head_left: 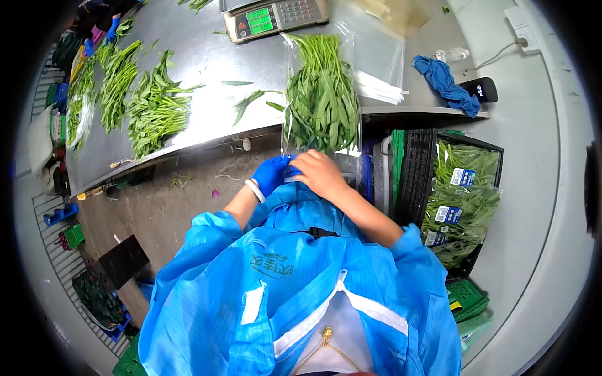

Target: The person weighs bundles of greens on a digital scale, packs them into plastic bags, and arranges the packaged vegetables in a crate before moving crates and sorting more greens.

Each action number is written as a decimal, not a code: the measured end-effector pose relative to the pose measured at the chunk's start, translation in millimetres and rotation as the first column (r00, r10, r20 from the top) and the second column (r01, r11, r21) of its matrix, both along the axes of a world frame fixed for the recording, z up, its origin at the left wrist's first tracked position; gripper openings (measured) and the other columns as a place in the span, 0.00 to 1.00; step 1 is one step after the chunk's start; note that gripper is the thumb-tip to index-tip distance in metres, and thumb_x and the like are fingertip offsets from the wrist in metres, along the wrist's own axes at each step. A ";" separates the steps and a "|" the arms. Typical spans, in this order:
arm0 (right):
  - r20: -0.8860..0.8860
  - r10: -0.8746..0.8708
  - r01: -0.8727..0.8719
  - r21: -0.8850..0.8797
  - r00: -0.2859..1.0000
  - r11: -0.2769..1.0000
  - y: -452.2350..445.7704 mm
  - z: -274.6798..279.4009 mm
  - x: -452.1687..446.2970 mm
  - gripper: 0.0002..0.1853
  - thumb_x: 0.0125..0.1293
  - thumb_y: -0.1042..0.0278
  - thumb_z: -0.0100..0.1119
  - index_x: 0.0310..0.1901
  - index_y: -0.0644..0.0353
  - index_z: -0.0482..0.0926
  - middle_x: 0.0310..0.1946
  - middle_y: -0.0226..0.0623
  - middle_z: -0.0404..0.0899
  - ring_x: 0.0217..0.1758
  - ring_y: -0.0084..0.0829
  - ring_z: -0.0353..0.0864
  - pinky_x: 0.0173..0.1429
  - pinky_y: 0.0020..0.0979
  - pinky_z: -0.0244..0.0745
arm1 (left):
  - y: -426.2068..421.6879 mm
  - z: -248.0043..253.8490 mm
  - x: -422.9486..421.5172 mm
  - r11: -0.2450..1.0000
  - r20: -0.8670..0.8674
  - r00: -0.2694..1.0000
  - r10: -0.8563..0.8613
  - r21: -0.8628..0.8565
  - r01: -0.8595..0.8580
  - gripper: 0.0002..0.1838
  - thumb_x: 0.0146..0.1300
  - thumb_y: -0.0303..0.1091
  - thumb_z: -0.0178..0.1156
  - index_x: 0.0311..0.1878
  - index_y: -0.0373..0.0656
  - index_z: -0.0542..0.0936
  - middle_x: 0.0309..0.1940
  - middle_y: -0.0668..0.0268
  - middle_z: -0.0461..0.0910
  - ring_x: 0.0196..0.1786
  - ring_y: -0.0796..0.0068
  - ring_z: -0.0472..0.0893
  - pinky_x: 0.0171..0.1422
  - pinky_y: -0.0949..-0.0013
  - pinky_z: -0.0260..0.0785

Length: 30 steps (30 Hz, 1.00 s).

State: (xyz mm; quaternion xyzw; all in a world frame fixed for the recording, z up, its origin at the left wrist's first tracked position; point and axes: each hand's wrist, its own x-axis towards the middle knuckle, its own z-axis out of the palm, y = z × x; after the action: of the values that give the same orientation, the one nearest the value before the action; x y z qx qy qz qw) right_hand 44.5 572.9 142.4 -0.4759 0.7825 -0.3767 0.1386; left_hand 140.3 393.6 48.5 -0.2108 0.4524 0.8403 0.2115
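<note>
A clear plastic bag filled with leafy green stalks, like water spinach, lies at the front edge of the metal table. Its stems point away from me and the leaves toward me. My left hand, in a blue glove with a white band at the wrist, is closed on the near end of the bag. Beside it my bare right hand has its fingers bent onto the same end, close to the left fingertips. Both hands are in front of my waist; the exact fingertip contact is partly hidden.
A scale with green digits stands behind the bag. Flat clear bags, a blue cloth and a black clock are at right. Loose bunches of greens lie left. A black crate holds labelled packs. Another person's gloved hands show upper left.
</note>
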 end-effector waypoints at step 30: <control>0.004 -0.009 0.009 0.005 1.000 1.000 -13.5 -26.7 15.8 0.10 0.53 0.65 0.65 0.36 0.58 0.79 0.33 0.36 0.75 0.41 0.40 0.76 0.46 0.39 0.72 | -4.8 4.1 9.5 0.995 -0.039 0.999 -0.004 -0.102 0.000 0.14 0.69 0.30 0.50 0.55 0.39 0.75 0.48 0.61 0.79 0.50 0.67 0.80 0.55 0.64 0.74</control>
State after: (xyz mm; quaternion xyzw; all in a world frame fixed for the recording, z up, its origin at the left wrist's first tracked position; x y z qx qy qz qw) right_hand 60.3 559.5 115.8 -0.4713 0.7853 -0.3763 0.1399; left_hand 149.8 388.8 52.6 -0.2043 0.4988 0.8200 0.1926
